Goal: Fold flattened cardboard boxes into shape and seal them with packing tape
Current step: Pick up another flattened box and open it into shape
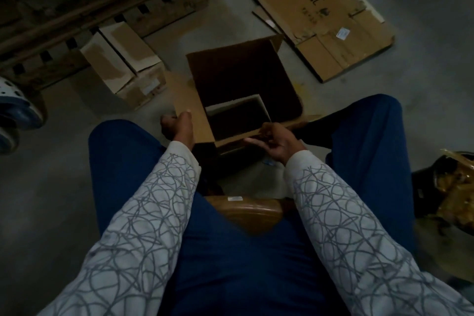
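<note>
An opened-up cardboard box stands on the floor between my knees, its top open and its inside dark. My left hand grips the left flap of this box at its near edge. My right hand pinches the near flap along its edge. A roll of brown packing tape rests on the seat between my thighs, close to my body. A stack of flattened cardboard boxes printed with "boat" lies on the floor at the back right.
Two closed cardboard boxes stand at the left, beside a wooden pallet. A dark bag with crumpled brown material sits at the right edge. A blue and white object is at the far left. The floor is grey concrete.
</note>
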A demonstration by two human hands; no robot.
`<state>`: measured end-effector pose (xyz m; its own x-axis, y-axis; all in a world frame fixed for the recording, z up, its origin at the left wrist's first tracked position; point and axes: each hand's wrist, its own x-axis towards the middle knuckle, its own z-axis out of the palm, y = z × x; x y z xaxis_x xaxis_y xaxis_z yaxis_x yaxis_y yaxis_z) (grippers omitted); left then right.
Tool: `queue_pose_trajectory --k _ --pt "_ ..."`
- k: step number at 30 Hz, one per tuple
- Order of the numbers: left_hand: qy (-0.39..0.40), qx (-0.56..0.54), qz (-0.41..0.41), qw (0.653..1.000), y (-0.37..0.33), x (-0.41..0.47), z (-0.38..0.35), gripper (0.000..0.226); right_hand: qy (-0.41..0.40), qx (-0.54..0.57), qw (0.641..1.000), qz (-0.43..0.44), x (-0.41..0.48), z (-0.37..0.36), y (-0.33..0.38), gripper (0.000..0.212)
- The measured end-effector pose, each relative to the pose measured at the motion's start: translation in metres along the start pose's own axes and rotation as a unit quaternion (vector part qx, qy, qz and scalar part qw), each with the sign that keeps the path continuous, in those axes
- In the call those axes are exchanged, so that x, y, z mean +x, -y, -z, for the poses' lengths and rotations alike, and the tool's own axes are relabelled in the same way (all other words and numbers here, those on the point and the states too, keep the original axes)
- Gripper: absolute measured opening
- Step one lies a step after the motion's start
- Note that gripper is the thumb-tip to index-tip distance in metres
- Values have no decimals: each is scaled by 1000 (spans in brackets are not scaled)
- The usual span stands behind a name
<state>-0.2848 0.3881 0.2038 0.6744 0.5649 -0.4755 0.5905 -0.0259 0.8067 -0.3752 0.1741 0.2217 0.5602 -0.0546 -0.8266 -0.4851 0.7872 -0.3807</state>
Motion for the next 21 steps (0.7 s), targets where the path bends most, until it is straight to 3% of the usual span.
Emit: queue_pose_trajectory --k 2,5,8,10,15,17,21 --pt "5 -18 6 1000 -4 3 -3 35 1 77 997 -22 2 0 1 19" --pt "35 -40 81 995 -8 15 -8 42 -1 165 985 -48 8 -6 1 33" --pt "79 -104 147 980 -6 26 -9 34 28 178 983 -40 11 -19 2 15" --pt "85 -110 157 978 -5 19 -5 16 40 170 985 -19 17 -24 4 12" --pt "49 -134 119 983 -4 15 0 25 -12 41 998 45 33 -25 1 26" --pt "23 -143 85 986 -7 16 1 30 -8 -5 998 59 32 -27 2 18" --pt "-26 -51 13 998 -12 8 8 26 -32 -170 982 80 20 -33 2 17"
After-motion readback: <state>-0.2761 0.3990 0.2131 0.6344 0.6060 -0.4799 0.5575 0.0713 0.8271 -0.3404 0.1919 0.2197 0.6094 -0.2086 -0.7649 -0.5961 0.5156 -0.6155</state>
